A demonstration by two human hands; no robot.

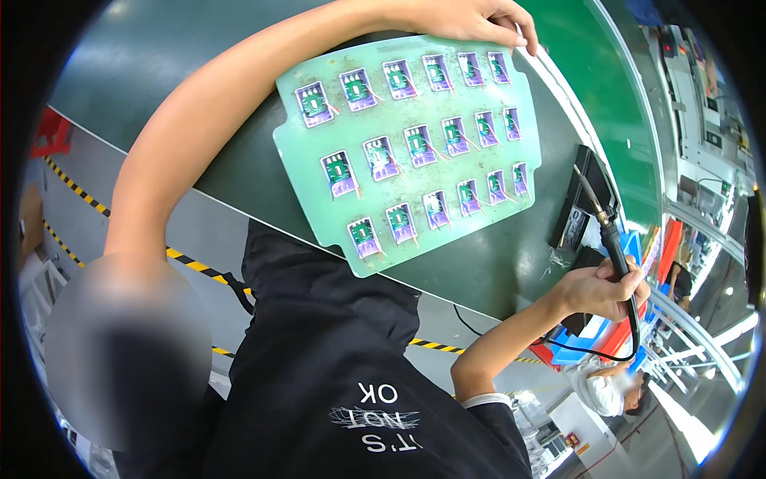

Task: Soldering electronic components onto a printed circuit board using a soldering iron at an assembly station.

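Observation:
My left arm reaches around a pale green tray (367,132). My left hand (491,22) is at its far right corner, fingers bent over the edge and closed on it; the fingertips' contact is partly hidden. Rows of cut-outs in the tray hold small purple-and-white housings with green circuit boards (381,158) and thin red and pale wires. At the right, my right hand (606,289) is closed around the black handle of a soldering iron (610,235), its metal tip pointing up and away from the tray. A black cable hangs from the handle.
The tray lies on a dark green worktable (471,275), its near corner over the table's edge. A black soldering stand (570,219) stands right of the tray. Blue and red bins (586,339) are beyond my right hand. Another person (602,387) sits farther right.

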